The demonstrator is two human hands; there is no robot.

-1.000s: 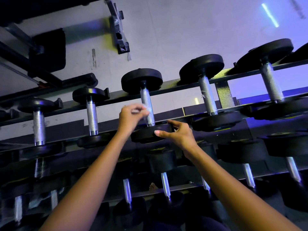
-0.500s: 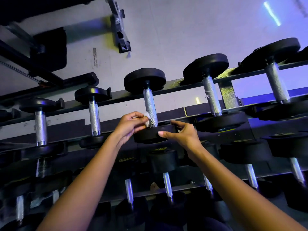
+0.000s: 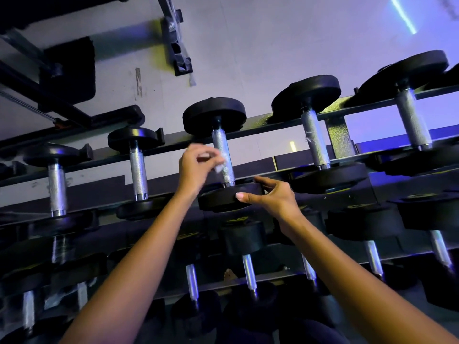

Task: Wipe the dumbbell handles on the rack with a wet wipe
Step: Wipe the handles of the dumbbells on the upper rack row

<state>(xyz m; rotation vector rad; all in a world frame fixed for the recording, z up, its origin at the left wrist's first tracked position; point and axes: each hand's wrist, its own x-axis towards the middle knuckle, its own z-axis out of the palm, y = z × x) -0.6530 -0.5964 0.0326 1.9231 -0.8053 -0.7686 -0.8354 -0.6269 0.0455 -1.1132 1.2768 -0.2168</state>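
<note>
Your left hand (image 3: 196, 167) pinches the wet wipe (image 3: 220, 165) between thumb and curled fingertips, against the handle (image 3: 223, 150) of the dumbbell (image 3: 214, 115) on the rack (image 3: 340, 140). Your right hand (image 3: 272, 198) clamps its near head (image 3: 218, 201), thumb on the face, fingers over the rim. The yellow marks (image 3: 236, 220) below your fingers are unreadable.

I see the dumbbell handle (image 3: 220, 142) as bright knurled metal, its end weights (image 3: 214, 116) matt black, the rack post (image 3: 340, 140) speckled glossy paint, the wipe (image 3: 221, 162) thin, white, crumpled.
</note>
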